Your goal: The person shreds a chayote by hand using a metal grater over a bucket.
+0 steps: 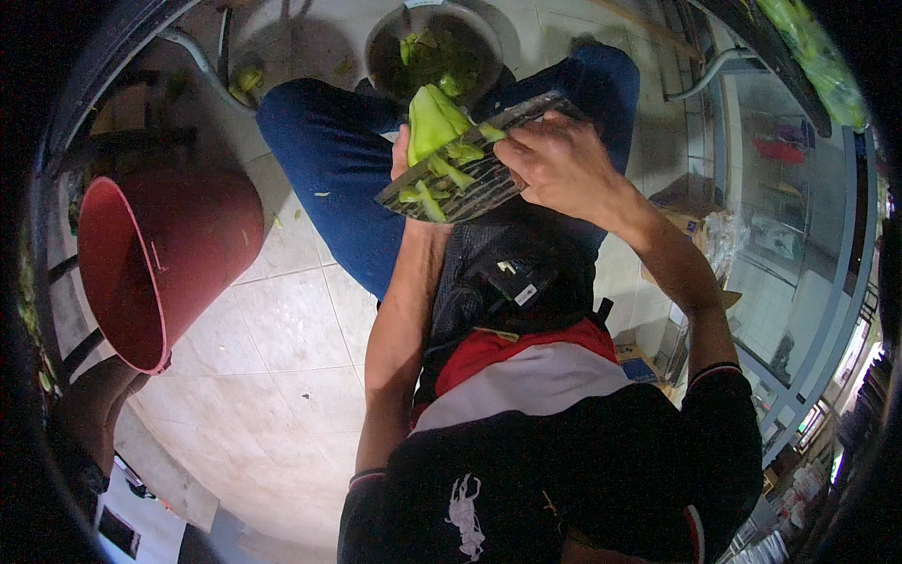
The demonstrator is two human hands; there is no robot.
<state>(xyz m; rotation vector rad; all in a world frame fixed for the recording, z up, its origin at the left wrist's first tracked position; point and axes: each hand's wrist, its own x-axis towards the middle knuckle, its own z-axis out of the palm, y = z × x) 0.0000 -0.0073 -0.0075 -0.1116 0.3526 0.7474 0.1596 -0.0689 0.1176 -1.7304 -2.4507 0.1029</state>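
Note:
A pale green, ribbed chayote stands tilted above my lap. My left hand holds it from the left and below; the thumb side shows, while the other fingers are hidden behind the blade. My right hand is closed on a broad, dark cleaver, whose blade slants across the chayote's lower side. Several green peel strips cling to the blade's upper face. Beyond my hands, a round basin on the floor holds green peelings.
A red bucket lies tipped toward me at the left, with another person's hand at its rim. My jeans-clad legs flank the work. A grey metal frame stands at the right. Tiled floor spreads at the left.

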